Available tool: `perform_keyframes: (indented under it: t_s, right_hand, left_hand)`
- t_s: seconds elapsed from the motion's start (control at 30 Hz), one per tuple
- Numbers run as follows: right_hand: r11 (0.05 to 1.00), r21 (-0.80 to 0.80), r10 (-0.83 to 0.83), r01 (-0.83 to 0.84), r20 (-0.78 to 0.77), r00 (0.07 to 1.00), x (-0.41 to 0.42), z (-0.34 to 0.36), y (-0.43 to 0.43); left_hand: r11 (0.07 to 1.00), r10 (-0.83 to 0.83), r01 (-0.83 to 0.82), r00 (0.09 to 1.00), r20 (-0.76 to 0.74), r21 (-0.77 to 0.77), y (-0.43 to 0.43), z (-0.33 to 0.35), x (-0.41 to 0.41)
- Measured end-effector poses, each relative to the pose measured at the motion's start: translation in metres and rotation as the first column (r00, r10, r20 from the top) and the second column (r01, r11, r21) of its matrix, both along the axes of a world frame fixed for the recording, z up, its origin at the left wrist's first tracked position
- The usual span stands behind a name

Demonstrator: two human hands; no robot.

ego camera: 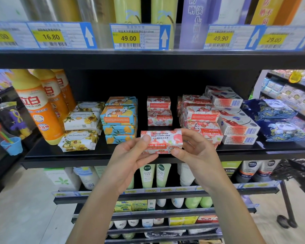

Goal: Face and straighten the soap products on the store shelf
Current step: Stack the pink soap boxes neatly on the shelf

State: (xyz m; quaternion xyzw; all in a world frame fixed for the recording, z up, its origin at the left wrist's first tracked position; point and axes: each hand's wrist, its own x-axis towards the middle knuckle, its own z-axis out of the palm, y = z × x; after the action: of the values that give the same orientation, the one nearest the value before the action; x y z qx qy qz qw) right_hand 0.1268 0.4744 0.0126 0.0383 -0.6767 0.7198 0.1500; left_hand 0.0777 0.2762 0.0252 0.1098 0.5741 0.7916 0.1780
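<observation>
- Now I see both hands, left (pixel 130 156) and right (pixel 195 148), with fingers closed on the soap box (pixel 163 140) ends.
- Box long axis level, label facing me, above the shelf (pixel 63 154) edge.

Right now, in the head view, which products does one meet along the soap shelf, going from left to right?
Orange bottles → yellow floral soaps → blue lemon soaps → small red goat soap stack → larger red goat soap pile → white barcode boxes → dark blue packs.
</observation>
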Motion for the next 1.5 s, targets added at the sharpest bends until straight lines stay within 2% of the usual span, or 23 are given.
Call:
perform_keyframes:
  t_s: [0.17, 0.3, 0.43, 0.77, 1.07, 1.3, 1.5]
  right_hand:
    - [0.999, 0.002, 0.037, -0.037, 0.044, 0.998, 0.002, 0.002, -0.001]
    - [0.994, -0.077, 0.090, -0.080, 0.140, 0.986, 0.005, 0.007, -0.005]
    - [0.989, -0.140, 0.070, -0.044, 0.183, 0.981, 0.004, 0.011, -0.008]
    - [0.977, -0.208, 0.077, -0.048, 0.135, 0.988, 0.001, 0.010, -0.008]
    - [0.984, -0.126, 0.126, -0.122, 0.019, 0.992, 0.001, 0.003, -0.003]
    - [0.981, -0.100, 0.169, -0.167, 0.019, 0.985, -0.001, 0.002, -0.001]
    - [0.987, -0.142, 0.086, -0.074, 0.080, 0.993, 0.000, 0.006, -0.010]
  left_hand:
    - [0.999, 0.027, -0.027, 1.000, 0.011, 0.031, 0.001, 0.002, 0.001]
    - [0.997, 0.041, -0.041, 0.999, -0.007, 0.059, 0.002, 0.002, 0.001]
    - [0.996, 0.048, -0.047, 0.999, -0.015, 0.078, 0.003, 0.002, 0.001]
    - [0.996, 0.055, -0.054, 0.998, -0.018, 0.077, 0.001, 0.002, 0.000]
    - [0.999, 0.016, -0.018, 0.999, 0.030, 0.042, -0.003, 0.007, 0.001]
    - [1.000, 0.012, -0.013, 1.000, 0.013, 0.022, -0.003, 0.005, 0.001]
    - [0.999, 0.030, -0.028, 0.999, -0.040, 0.037, -0.003, 0.004, 0.000]
